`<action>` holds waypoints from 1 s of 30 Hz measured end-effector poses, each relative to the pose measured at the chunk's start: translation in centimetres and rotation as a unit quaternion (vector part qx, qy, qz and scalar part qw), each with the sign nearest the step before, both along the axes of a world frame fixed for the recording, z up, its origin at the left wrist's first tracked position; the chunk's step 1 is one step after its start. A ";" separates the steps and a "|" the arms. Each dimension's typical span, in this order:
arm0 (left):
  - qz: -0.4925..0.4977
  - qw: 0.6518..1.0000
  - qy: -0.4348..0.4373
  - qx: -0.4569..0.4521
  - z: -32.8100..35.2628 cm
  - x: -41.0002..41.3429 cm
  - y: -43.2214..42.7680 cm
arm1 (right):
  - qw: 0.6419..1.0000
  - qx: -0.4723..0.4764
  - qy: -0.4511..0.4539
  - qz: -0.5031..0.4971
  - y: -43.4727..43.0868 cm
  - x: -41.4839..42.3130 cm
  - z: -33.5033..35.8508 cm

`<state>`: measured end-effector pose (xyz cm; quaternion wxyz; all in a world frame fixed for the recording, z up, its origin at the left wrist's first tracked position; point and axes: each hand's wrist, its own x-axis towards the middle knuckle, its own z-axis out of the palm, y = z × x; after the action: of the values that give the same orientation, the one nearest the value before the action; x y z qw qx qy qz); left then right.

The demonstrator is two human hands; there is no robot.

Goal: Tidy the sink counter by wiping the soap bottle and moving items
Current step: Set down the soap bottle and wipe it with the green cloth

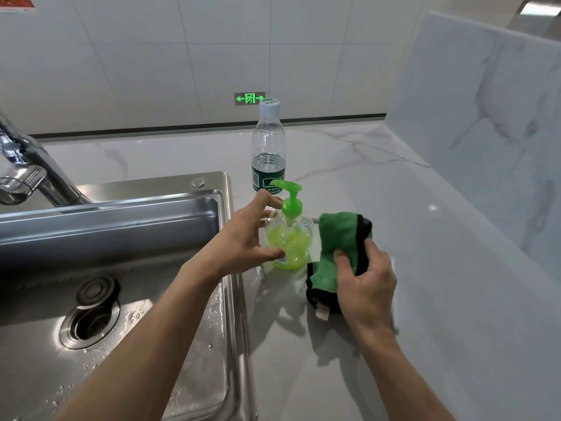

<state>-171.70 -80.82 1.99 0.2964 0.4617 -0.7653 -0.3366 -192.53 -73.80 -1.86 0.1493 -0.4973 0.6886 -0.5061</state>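
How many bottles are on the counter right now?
2. The soap bottle stands beside the sink, at the left hand. The water bottle stands upright behind it. None seem hidden.

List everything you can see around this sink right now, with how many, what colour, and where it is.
Soap bottle: one, clear with green liquid and green pump, on the counter beside the sink's right rim.
Cloth: one, green with black edging, right of the soap bottle.
Water bottle: one, clear with white cap and green label, behind the soap bottle.
Sink: one, steel, wet, left.
Faucet: one, chrome, far left.
Counter: one, white marble.
Exit sign: one, green, on the wall.
Left hand: around the soap bottle.
Right hand: gripping the cloth.
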 end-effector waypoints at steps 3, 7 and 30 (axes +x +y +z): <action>0.000 1.000 0.002 0.002 0.1 -0.1 0.1 | 0.998 -0.037 -0.026 0.032 0.1 0.4 0.5; 0.002 1.000 0.007 0.002 0.1 -0.2 0.1 | 0.993 -0.052 0.020 0.109 0.0 2.7 0.8; 0.007 1.000 0.018 0.000 -0.2 -0.3 0.2 | 0.999 -0.018 -0.008 0.050 0.4 2.7 0.3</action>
<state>-172.00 -80.64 1.81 0.3122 0.4606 -0.7568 -0.3428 -189.81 -73.36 -1.51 0.1708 -0.5297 0.6523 -0.5145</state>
